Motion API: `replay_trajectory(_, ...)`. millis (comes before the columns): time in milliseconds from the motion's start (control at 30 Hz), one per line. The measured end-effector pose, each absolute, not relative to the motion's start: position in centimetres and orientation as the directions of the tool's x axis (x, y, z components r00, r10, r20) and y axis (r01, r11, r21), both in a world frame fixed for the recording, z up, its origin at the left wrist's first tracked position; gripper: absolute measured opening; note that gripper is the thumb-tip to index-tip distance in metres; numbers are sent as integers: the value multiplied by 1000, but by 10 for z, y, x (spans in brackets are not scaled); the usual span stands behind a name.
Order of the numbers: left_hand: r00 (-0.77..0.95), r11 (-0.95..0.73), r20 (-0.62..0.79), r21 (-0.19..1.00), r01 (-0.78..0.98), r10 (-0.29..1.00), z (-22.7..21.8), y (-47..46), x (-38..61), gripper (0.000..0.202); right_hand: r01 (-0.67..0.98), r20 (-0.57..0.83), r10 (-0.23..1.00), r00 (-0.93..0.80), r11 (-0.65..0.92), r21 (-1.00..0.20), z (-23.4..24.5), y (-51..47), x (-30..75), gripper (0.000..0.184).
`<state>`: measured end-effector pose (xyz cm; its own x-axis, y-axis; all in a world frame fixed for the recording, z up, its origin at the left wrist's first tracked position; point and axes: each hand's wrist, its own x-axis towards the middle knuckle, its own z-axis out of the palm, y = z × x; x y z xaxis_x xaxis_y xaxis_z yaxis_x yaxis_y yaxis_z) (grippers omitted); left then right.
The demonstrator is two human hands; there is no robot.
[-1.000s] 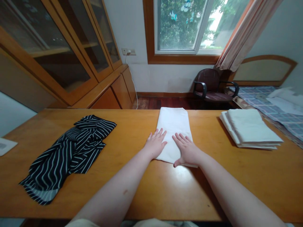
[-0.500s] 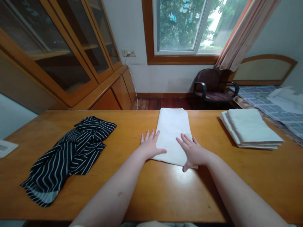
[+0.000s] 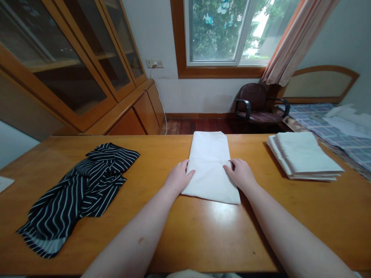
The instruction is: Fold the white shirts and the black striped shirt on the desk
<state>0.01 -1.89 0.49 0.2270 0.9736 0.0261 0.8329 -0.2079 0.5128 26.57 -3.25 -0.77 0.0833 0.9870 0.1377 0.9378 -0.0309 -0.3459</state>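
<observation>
Mid-bench (image 3: 185,239), folded white cloth (image 3: 210,173) lies flat, long way pointing away from the person, far end up at the bench's far edge, near end slightly askew. Faint crease runs across it approx. btwn the hands. L hand (image 3: 179,178) is at its L edge: thumb laid on top, fingers bent by the side. R hand (image 3: 242,174) mirrors that on the R edge, thumb on top, fingers curled, small gap btwn thumb & index. Both touch the cloth; can't tell if the fingers have closed on it, as the tips are partly hidden. Bare forearms reach in from the near side.

L side of bench: black striped garment (image 3: 69,193) w/ thin white lines, bunched & lying diagonally, well apart from L hand. Flat white item (image 3: 4,183) partly cut off at far L. R side: stack of folded white cloths (image 3: 301,154), layers not quite aligned, near the far edge, apart from R hand.

Bkgd: glass-door cabinet (image 3: 127,122) on L, wall socket (image 3: 154,63) w/ white cord hanging, window (image 3: 217,38), pink curtain (image 3: 298,42), dk. armchair (image 3: 255,102), bed (image 3: 308,112) w/ blue checked cover.
</observation>
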Motion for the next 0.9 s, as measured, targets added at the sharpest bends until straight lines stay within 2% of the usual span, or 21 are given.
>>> replay_trajectory(133,288,-299,121,619,726,950,-5,-12,0,57,924,91,986,143,-99,-370,-3,-31,269,32)
replay_trajectory(200,321,-330,137,644,690,937,-7,-9,0,53,906,60,981,184,-145,-398,-1,-31,269,31)
replay_trajectory(400,205,-246,138,633,734,969,-11,-3,3,33,884,34,970,241,-205,-419,3,-30,268,28)
replay_trajectory(667,109,-165,126,643,748,986,-9,-7,8,28,881,44,958,285,-244,-406,1,-29,266,34)
replay_trajectory(767,113,-156,109,598,786,988,-8,-6,9,27,909,96,965,243,-192,-371,-3,-29,264,35)
replay_trajectory(900,123,-155,95,592,791,988,-9,-3,8,25,925,315,941,121,9,-381,-5,-30,262,29)
